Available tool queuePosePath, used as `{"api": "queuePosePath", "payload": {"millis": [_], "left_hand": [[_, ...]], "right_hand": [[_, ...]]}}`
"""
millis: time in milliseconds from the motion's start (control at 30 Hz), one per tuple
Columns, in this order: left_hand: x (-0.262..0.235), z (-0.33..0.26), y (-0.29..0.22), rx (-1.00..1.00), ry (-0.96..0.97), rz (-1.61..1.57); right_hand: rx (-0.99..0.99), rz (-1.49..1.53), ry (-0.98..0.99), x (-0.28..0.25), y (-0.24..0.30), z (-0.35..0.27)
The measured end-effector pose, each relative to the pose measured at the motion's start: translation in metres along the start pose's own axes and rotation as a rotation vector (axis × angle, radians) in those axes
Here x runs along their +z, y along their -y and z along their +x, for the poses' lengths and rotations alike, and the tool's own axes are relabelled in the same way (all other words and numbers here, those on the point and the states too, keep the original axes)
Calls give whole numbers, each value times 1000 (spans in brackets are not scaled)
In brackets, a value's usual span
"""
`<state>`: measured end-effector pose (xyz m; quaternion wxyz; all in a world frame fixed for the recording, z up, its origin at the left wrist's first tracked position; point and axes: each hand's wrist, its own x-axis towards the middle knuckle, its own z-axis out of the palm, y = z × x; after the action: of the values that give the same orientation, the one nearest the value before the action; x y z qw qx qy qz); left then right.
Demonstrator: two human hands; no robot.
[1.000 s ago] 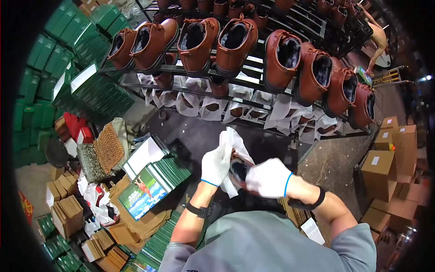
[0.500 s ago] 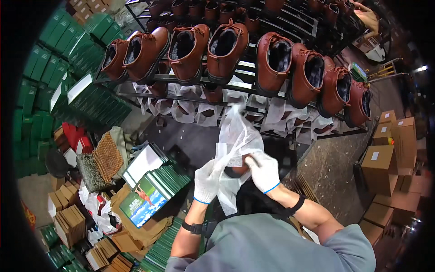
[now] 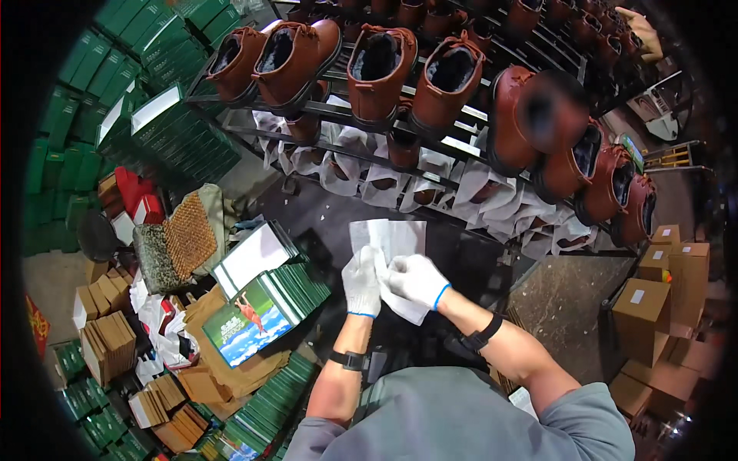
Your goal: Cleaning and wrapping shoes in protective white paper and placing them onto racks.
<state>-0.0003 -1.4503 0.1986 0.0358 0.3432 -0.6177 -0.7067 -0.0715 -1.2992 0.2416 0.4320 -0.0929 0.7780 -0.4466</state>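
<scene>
Between both gloved hands — left hand (image 3: 361,280), right hand (image 3: 416,280) pinching it — white tissue paper (image 3: 390,253) spreads flat, above a dark floor (image 3: 573,307), brown boots (image 3: 446,81) racked.

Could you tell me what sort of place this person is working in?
Probably a shoe factory's packing area or a footwear warehouse. Brown leather boots line a metal rack, stacks of green shoe boxes stand at the left, and both gloved hands, left hand and right hand, hold a white wrapping sheet.

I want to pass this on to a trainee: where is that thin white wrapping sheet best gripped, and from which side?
Probably at its near lower edge, from the person's side. The white sheet stands up flat and limp, free at the top, and the gloved left hand and right hand already pinch it there, side by side.
</scene>
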Motion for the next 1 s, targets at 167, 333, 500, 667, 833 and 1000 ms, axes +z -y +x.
{"api": "queuePosePath", "payload": {"millis": [167,333,500,667,833,1000], "left_hand": [[-39,19,7,26,-65,27],[-51,24,1,148,-106,106],[-23,24,-5,-88,-64,-402],[-25,26,-32,-205,-53,-161],[-45,41,-8,269,3,224],[-54,35,-20,312,-8,521]], "right_hand": [[-62,-835,-454,-76,-4,21],[-145,-482,-329,-77,71,46],[-183,-311,38,12,44,39],[-70,-374,-303,-38,36,31],[-82,-950,-348,-95,59,49],[-32,-747,-464,-126,72,158]]}}
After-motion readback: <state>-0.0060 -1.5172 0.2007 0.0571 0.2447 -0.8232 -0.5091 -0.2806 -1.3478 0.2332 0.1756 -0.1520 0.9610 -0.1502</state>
